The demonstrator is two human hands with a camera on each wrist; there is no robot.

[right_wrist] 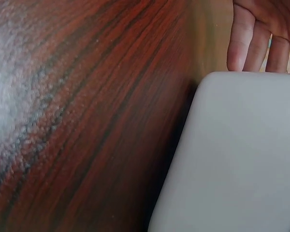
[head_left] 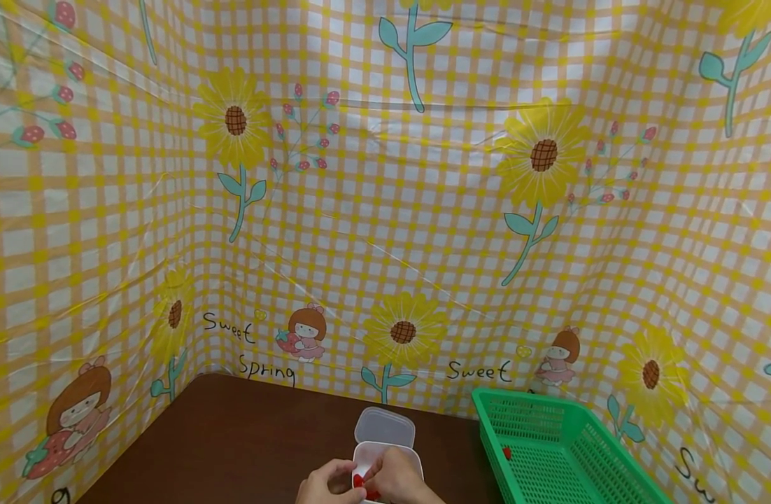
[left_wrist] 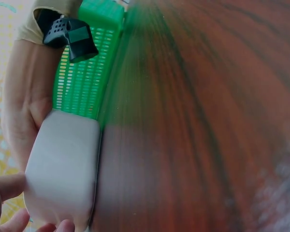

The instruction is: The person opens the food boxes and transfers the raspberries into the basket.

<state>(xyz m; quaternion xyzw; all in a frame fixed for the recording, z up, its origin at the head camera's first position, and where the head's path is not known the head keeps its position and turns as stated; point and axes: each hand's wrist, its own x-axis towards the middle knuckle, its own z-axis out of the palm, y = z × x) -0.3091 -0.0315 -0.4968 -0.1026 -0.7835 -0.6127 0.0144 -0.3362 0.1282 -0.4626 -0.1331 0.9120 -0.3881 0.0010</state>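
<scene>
A white plastic container (head_left: 413, 453) stands at the table's front, its translucent lid (head_left: 385, 428) folded open behind it. My left hand (head_left: 329, 483) holds its left side; in the left wrist view its fingertips (left_wrist: 12, 186) touch the outer wall. My right hand (head_left: 394, 477) reaches inside with curled fingers and appears to pinch a small red piece (head_left: 358, 481) near the left thumb. More red shows under the right fingers, too small and covered to identify. In the right wrist view, the container's wall (right_wrist: 241, 154) hides the right fingers.
A green plastic basket (head_left: 486, 428) with slotted walls stands to the right, a small red piece (head_left: 507, 453) inside. The dark brown table (head_left: 247, 434) is enclosed by a yellow checked cloth (head_left: 373, 231). A black wrist camera (left_wrist: 79, 41) sits on the right forearm.
</scene>
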